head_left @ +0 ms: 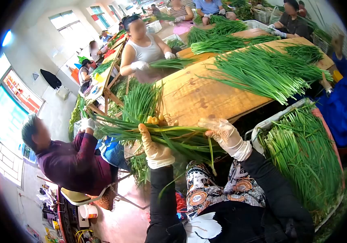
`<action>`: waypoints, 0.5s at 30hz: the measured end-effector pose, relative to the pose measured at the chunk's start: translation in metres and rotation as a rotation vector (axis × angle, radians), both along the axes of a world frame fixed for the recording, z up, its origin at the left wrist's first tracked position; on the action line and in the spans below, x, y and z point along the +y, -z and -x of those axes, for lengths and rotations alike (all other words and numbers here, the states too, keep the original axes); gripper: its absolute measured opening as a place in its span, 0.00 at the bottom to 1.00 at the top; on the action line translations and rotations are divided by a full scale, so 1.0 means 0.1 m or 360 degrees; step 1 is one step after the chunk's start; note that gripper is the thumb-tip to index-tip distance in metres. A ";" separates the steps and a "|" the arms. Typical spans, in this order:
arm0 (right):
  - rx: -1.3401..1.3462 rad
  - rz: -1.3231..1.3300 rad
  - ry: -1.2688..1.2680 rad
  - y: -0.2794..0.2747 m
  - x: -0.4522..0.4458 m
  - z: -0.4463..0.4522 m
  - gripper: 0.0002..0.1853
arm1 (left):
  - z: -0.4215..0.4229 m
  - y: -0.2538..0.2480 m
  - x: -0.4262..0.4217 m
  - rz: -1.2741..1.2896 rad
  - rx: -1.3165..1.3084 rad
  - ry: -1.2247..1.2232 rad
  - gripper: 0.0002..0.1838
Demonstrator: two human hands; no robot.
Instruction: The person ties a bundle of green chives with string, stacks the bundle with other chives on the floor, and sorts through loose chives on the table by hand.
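A loose bunch of garlic chives lies across in front of me, above my lap. My left hand, in a pale thin glove, is wrapped round the bunch with the thumb up. At the right end of the bunch, my gloved right hand has its thumb and fingers closed on the stalks. A thin yellowish stalk dangles below that hand. Yellow fingertip covers show just behind my left thumb; what they belong to is unclear.
A wooden table stands ahead, with chive piles on its right. A crate of chives is beside me at right. One person sits close at left; another works across the table. A white bucket is on the floor.
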State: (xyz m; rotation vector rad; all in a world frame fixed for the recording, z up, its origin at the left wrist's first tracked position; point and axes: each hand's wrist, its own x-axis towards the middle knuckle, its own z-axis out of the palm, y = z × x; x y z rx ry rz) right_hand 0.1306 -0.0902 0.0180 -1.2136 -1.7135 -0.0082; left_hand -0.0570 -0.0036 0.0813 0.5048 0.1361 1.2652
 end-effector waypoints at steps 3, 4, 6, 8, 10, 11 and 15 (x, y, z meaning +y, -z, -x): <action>0.0057 -0.0004 0.0097 -0.15 -0.10 0.07 0.11 | 0.00 0.04 -0.01 0.0006 0.0013 -0.0042 0.18; 0.0537 -0.0011 -0.0119 -0.14 -0.09 0.09 0.11 | 0.01 0.08 0.03 0.0049 0.0013 -0.0075 0.18; 0.1216 -0.0014 -0.0503 -0.10 -0.07 0.08 0.13 | 0.03 0.06 0.02 0.0126 0.0015 -0.0058 0.19; 0.1256 -0.0082 -0.0632 -0.07 -0.02 0.03 0.13 | 0.03 0.05 0.02 0.0152 0.0004 -0.0051 0.19; 0.0690 -0.0091 -0.0280 -0.14 0.00 0.01 0.17 | 0.04 0.08 0.04 0.0121 0.0027 0.0003 0.20; 0.0692 -0.0094 -0.0276 -0.27 -0.01 0.09 0.17 | 0.02 0.06 0.02 0.0119 0.0029 0.0007 0.20; 0.0231 -0.0067 -0.0185 -0.32 0.03 0.21 0.16 | -0.05 -0.05 -0.07 0.0141 0.0029 -0.0024 0.21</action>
